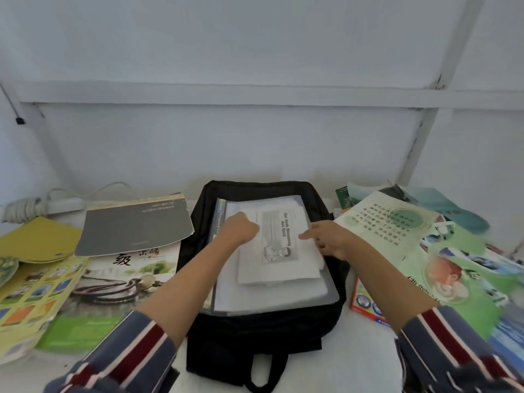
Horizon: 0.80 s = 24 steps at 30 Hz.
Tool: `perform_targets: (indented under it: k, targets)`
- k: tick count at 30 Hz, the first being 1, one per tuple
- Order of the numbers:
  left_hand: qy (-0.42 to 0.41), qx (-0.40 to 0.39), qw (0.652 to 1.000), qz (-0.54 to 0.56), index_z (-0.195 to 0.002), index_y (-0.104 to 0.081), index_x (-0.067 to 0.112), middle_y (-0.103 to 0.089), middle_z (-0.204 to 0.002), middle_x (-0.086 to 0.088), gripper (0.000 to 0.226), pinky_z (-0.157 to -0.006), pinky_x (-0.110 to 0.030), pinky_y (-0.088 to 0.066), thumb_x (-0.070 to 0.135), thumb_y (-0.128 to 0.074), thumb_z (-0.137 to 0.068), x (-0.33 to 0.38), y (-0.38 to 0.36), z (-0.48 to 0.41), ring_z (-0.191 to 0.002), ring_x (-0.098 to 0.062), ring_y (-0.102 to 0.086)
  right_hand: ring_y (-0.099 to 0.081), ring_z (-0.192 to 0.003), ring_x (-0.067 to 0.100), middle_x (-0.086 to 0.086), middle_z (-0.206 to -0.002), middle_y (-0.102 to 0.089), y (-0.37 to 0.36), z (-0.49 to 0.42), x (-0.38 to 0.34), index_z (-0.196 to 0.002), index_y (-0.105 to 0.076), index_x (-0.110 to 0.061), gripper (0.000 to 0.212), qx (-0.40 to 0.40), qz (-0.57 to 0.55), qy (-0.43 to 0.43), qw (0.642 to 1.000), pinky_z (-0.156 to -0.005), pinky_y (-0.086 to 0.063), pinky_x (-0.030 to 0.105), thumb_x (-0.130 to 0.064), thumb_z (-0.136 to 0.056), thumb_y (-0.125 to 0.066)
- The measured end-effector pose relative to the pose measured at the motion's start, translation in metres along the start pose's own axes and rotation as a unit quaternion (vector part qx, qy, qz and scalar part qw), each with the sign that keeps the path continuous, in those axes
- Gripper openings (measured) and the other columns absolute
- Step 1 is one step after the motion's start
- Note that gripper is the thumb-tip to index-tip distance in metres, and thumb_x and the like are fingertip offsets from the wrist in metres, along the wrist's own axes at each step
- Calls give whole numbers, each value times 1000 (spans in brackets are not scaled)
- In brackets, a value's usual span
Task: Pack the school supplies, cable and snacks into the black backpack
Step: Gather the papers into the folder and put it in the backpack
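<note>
The black backpack (255, 341) lies flat and unzipped in the middle of the white table. Inside it sits a clear folder (272, 300) of white sheets, topped by a white printed booklet (279, 251) with a cartoon drawing. My left hand (241, 229) rests on the booklet's left part with its fingers curled under. My right hand (329, 239) touches the booklet's right edge, index finger stretched toward the middle. No cable or snacks can be made out among the papers.
Left of the bag lie a grey book (136, 225), a magazine (124, 279) showing a bracelet, and yellow leaflets (31, 273). A white power strip (42, 205) with coiled cord runs along the wall. Green pamphlets (397, 222) and a red box (365, 304) crowd the right side.
</note>
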<state>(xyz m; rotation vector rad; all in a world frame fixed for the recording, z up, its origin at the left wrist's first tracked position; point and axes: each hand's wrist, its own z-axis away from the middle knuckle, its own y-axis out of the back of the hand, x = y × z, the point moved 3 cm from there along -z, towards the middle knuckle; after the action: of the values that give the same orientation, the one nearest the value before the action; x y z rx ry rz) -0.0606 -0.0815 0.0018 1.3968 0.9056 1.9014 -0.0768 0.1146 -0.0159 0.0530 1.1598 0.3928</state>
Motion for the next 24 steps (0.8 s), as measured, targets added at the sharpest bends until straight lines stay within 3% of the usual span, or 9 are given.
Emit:
perform_targets:
  k: [3, 7, 10, 11, 13, 15, 19, 22, 24]
  targets:
    - [81, 29, 992, -90, -140, -27, 5, -28, -144, -20, 56, -103, -38, -31, 27, -48, -93, -31, 4, -10, -130, -35, -30, -59, -104, 27, 11, -119, -62, -6, -2, -3, -117, -57, -1, 39, 40, 107, 39, 993, -90, -48, 36, -10, -80, -68]
    - [103, 44, 992, -64, -140, -21, 5, -26, -139, -21, 63, -96, -37, -36, 23, -55, -89, -43, -2, -10, -124, -36, -34, -52, -100, 23, 2, -104, -51, -15, 5, -13, -121, -49, -1, 39, 80, 249, 68, 963, -76, -38, 24, -15, -86, -62]
    - [107, 58, 992, -36, -139, -20, 5, -31, -136, -23, 68, -90, -36, -40, 22, -60, -86, -48, -2, -11, -121, -35, -38, -53, -101, 23, 8, -120, -56, -20, 7, -16, -123, -49, -3, 40, 74, 278, 71, 955, -70, -41, 23, -16, -87, -60]
    - [106, 58, 992, -30, -139, -20, 5, -33, -135, -23, 70, -89, -36, -41, 21, -61, -85, -50, 0, -12, -120, -35, -40, -53, -107, 25, 10, -125, -54, -22, 7, -17, -126, -47, -3, 42, 76, 285, 72, 953, -75, -42, 26, -16, -88, -60]
    - [96, 57, 994, -16, -140, -19, 7, -37, -134, -23, 73, -89, -37, -42, 19, -64, -83, -53, 1, -12, -118, -36, -44, -48, -119, 28, 12, -132, -49, -23, 5, -18, -133, -42, -4, 51, 82, 284, 57, 954, -92, -40, 31, -18, -87, -59]
    - [79, 62, 995, -3, -143, -18, 13, -40, -132, -23, 79, -90, -39, -46, 15, -66, -80, -55, 2, -13, -114, -37, -47, -47, -118, 30, 11, -130, -49, -23, -1, -16, -132, -41, -7, 55, 91, 280, 38, 955, -100, -40, 37, -24, -84, -61]
    - [39, 67, 997, 27, -145, -16, 19, -48, -130, -17, 89, -95, -42, -45, 8, -70, -75, -55, 6, -11, -113, -35, -50, -47, -116, 29, 11, -129, -49, -25, -6, -12, -131, -39, -9, 54, 96, 273, 23, 957, -98, -41, 36, -22, -83, -61]
    - [1, 75, 994, 78, -149, -3, 27, -53, -125, -13, 104, -82, -32, -47, 4, -71, -74, -56, 10, -11, -96, -27, -53, -39, -128, 30, 12, -143, -37, -25, -7, -14, -144, -24, -8, 69, 85, 206, 37, 974, -99, -36, 34, -10, -85, -60]
    - [-25, 79, 992, 98, -149, 1, 30, -53, -125, -12, 107, -77, -28, -42, 5, -72, -74, -54, 10, -9, -95, -26, -53, -35, -130, 29, 11, -146, -34, -21, -8, -12, -145, -24, -10, 72, 77, 147, 41, 985, -100, -34, 34, -3, -84, -61]
